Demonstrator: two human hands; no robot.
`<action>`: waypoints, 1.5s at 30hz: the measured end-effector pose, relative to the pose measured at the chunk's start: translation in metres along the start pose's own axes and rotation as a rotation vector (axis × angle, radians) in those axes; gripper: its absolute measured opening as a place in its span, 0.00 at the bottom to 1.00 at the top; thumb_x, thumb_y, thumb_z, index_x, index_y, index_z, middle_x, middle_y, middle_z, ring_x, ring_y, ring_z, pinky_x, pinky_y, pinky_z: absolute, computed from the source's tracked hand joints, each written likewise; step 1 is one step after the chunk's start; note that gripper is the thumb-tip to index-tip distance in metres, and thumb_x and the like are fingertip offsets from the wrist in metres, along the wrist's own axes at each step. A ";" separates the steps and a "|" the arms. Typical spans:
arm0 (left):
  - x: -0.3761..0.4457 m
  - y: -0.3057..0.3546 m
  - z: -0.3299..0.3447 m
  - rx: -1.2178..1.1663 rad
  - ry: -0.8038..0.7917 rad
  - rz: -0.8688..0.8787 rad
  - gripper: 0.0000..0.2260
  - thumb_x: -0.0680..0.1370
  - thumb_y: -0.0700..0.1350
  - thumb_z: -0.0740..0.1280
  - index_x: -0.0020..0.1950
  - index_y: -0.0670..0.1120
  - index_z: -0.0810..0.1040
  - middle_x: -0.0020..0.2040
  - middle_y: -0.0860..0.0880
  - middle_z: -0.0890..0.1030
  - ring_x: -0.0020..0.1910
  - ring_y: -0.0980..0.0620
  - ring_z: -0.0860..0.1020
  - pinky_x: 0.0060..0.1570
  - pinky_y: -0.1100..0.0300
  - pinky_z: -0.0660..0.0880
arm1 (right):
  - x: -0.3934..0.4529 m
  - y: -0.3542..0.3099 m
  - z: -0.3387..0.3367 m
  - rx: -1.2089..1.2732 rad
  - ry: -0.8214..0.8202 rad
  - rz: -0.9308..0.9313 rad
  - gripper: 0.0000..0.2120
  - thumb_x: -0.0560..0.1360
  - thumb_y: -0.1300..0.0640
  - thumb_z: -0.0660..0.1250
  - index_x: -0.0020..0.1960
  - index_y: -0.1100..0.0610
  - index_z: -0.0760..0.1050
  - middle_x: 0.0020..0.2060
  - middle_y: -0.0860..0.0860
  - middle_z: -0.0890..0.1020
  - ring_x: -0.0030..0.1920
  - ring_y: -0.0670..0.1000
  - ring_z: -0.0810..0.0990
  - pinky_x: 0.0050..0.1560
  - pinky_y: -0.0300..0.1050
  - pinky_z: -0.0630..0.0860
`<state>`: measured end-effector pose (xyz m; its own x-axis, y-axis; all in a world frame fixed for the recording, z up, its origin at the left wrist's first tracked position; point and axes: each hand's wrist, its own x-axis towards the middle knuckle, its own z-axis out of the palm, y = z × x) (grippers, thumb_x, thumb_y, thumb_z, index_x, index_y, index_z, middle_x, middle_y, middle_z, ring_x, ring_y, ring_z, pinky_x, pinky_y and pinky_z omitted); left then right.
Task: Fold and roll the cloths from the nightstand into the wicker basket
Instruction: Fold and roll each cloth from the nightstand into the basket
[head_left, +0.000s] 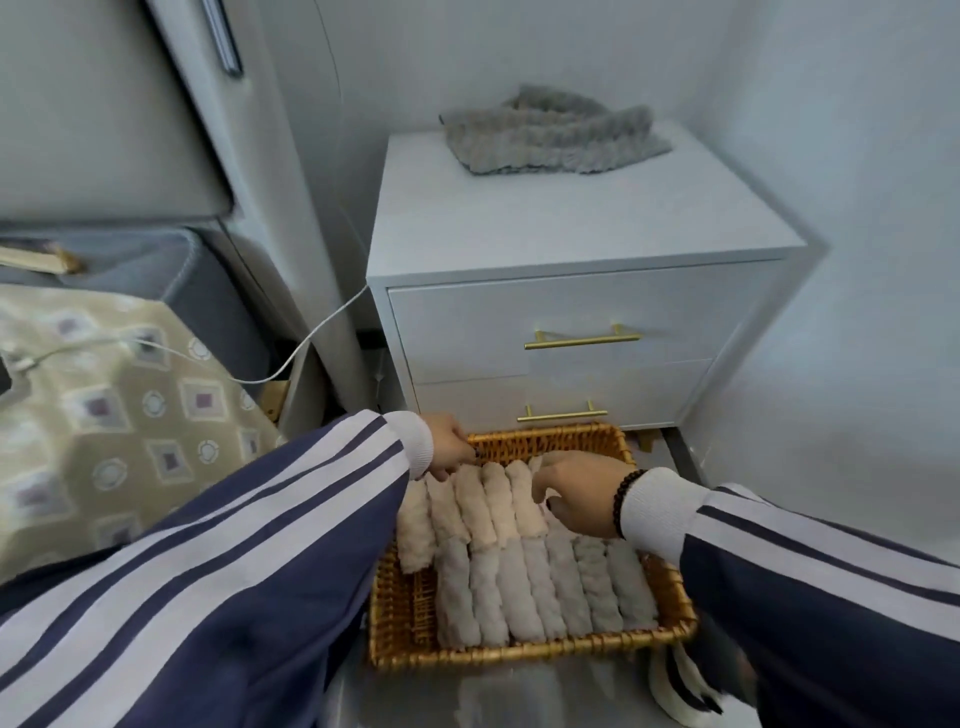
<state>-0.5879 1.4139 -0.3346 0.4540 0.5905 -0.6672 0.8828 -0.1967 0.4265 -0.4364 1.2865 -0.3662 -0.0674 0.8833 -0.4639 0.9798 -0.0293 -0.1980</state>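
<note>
A wicker basket (524, 656) stands on the floor in front of the white nightstand (566, 228). Inside it lie several rolled cloths (524, 587) in two rows, cream ones at the back and greyer ones at the front. My left hand (451, 446) is at the basket's back left corner, fingers bent down onto the end of a back-row roll. My right hand (579, 493) rests over the right end of the back row, fingers curled on a cream roll there. A loose grey fluffy cloth (550, 132) lies crumpled on the nightstand top at the back.
A bed with a patterned cover (104, 410) is on the left, with a white cable (311, 338) running from it to the nightstand's side. Two drawers with gold handles (582, 340) face the basket. White walls close the corner to the right.
</note>
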 end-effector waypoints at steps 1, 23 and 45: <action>-0.007 0.004 -0.002 -0.008 0.016 0.013 0.07 0.80 0.44 0.62 0.55 0.44 0.76 0.53 0.42 0.81 0.40 0.49 0.77 0.28 0.65 0.70 | -0.006 0.002 -0.010 0.012 0.013 0.014 0.14 0.79 0.58 0.58 0.61 0.50 0.74 0.65 0.50 0.71 0.63 0.55 0.72 0.62 0.52 0.72; -0.080 0.077 -0.066 -0.716 0.329 0.360 0.09 0.80 0.38 0.62 0.57 0.44 0.78 0.45 0.47 0.85 0.43 0.52 0.84 0.46 0.59 0.78 | -0.040 0.010 -0.148 0.494 0.767 0.208 0.10 0.76 0.62 0.61 0.52 0.53 0.79 0.52 0.48 0.77 0.48 0.47 0.75 0.48 0.37 0.68; -0.078 0.074 -0.140 -1.028 0.341 0.427 0.09 0.79 0.36 0.62 0.53 0.45 0.80 0.41 0.48 0.86 0.37 0.54 0.83 0.42 0.61 0.78 | 0.148 0.026 -0.268 0.057 0.518 0.392 0.24 0.78 0.46 0.60 0.72 0.50 0.66 0.78 0.52 0.49 0.77 0.58 0.43 0.74 0.57 0.50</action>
<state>-0.5749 1.4630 -0.1655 0.4970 0.8399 -0.2179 0.0813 0.2049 0.9754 -0.3708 1.5416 -0.2081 0.4068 0.9127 -0.0380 0.9006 -0.4076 -0.1506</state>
